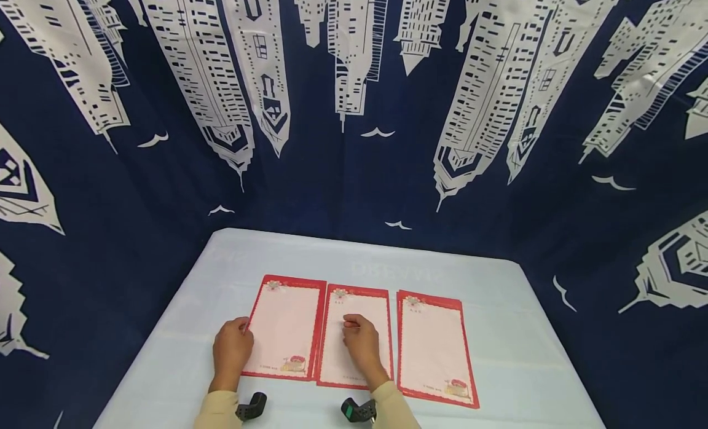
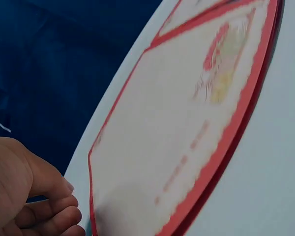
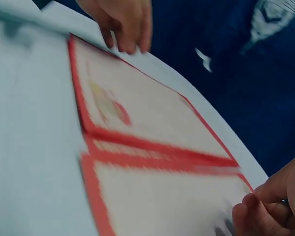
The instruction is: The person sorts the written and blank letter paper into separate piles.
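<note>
Three stacks of red-bordered paper sheets lie side by side: a left stack point(image 1: 284, 327), a middle stack point(image 1: 337, 355) and a right stack point(image 1: 434, 349). Beside the left stack's outer edge is my left hand point(image 1: 232, 349), its fingers loosely bent. The left wrist view shows that hand point(image 2: 34, 196) close to the red edge, with no sheet visible between thumb and fingers. Over the middle stack is my right hand point(image 1: 362, 346), thumb near the bent forefinger. Nothing shows in its fingers point(image 3: 258, 214), though part of the hand is cut off.
A pale white cloth covers the table point(image 1: 514, 355), with rounded far corners. Behind and around it hangs a dark blue curtain point(image 1: 332, 183) printed with white buildings and birds. A black wrist device point(image 1: 251, 407) sits by the left sleeve, another point(image 1: 358, 410) by the right.
</note>
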### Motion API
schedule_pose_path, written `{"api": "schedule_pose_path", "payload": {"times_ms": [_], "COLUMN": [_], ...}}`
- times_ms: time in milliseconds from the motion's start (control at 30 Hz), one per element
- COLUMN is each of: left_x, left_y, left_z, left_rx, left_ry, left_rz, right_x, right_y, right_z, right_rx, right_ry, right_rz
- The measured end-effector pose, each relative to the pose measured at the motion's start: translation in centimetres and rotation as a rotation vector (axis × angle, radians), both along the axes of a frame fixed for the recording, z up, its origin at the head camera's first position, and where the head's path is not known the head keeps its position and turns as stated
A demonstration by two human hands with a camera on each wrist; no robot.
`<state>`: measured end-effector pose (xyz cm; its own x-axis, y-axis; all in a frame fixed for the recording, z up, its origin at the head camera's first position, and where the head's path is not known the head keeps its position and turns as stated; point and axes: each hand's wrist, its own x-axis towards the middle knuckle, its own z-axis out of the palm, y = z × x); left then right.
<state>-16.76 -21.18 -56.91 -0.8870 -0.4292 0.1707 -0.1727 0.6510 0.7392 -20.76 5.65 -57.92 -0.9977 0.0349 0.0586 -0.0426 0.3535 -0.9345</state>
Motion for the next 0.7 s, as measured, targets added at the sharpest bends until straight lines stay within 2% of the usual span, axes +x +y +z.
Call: {"api": "schedule_pose_path", "payload": {"times_ms": [133,267,433,567,700], "left_x": [-0.1,-0.2,-0.2,-0.1,0.1], "left_y": [1.3,3.0,5.6,8.2,10.6], "left_z": [0.3,0.5,0.2,0.1,0.1], "left_rx": [0.055,0.125,0.159,0.184,0.190], "left_ry": [0.008,0.012,0.006,-0.002,-0.046], "left_rz": [-0.026,-0.087,-0.162,-0.268,-0.388], "right_x": [-0.2,-0.4,-0.1,0.5,1.1], "right_y": [2.9,5.4,7.4,8.4,9.0], "right_z": [0.2,0.3,0.3,0.0,-0.1], "right_rx": [0.062,0.154,0.226,0.261,0.285], "right_ry": [0.013,0.008,-0.013,-0.051,-0.081], "right_rz": [-0.081,-0.159,-0.200,-0.206,-0.209]}}
